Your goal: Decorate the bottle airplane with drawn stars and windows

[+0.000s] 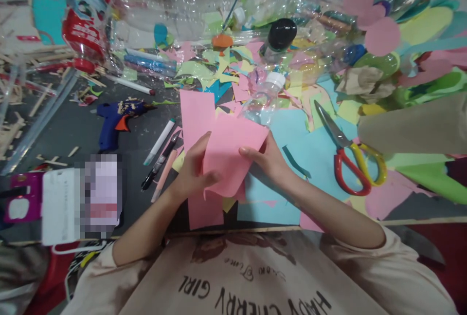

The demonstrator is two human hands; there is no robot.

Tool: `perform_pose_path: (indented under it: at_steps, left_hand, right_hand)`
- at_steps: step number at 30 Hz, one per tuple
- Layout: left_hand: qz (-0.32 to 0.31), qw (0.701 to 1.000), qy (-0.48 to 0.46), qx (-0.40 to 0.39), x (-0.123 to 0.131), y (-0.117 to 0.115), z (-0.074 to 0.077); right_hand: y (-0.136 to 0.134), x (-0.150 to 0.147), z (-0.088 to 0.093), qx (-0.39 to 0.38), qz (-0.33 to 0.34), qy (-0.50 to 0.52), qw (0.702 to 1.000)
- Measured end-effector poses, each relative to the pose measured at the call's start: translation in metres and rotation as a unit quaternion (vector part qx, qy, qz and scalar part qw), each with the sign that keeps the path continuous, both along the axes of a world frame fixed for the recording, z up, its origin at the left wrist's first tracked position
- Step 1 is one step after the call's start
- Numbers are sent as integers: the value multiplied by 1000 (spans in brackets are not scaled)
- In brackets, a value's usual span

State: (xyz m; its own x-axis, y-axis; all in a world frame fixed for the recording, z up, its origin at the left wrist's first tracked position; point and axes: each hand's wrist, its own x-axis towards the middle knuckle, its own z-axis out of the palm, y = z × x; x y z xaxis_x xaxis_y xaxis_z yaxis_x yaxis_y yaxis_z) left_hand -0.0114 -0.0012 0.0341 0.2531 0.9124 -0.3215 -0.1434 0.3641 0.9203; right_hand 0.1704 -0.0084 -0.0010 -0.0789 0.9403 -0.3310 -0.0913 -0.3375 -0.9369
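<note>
A pink paper piece is held between my two hands over the front of the table. My left hand grips its left edge, with the thumb on the paper's face. At the right edge, my right hand pinches the same sheet, thumb in front and fingers behind. Under it lie a long pink strip and a large light blue sheet. Scissors with red and yellow handles rest to the right, blades apart. A clear plastic bottle lies just beyond the held paper.
To the left are a blue glue gun, a white marker, a black pen and a phone. Colored scraps, clear plastic and a red-labelled bottle fill the back. A beige cone-like piece lies at right.
</note>
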Motion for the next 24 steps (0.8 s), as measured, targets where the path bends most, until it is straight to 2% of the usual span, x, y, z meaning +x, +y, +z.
perform_pose_path:
  at_steps: [2,4,8,12,17,21,24]
  left_hand:
    - [-21,997,57,45,1,3,0]
    - [-26,995,83,38,1,6,-4]
    - [-34,997,72,4,2,8,-16]
    - [-37,997,63,-11,1,7,-19]
    - [-26,997,79,11,-2,9,-20]
    - [-57,995,73,37,-4,11,-22]
    - [-68,995,52,49,-5,11,-24]
  right_hand:
    - [0,-1,-2,1,-7,7,1000]
    - [0,-1,-5,-1,-12,15,1000]
    - [1,1,-10,1,-15,65,998]
    - [5,5,-8,-34,-16,121,992]
    - [8,10,-8,-78,-9,116,990]
    - [9,13,-10,-72,11,97,993]
    - [10,13,-9,-101,2,109,989]
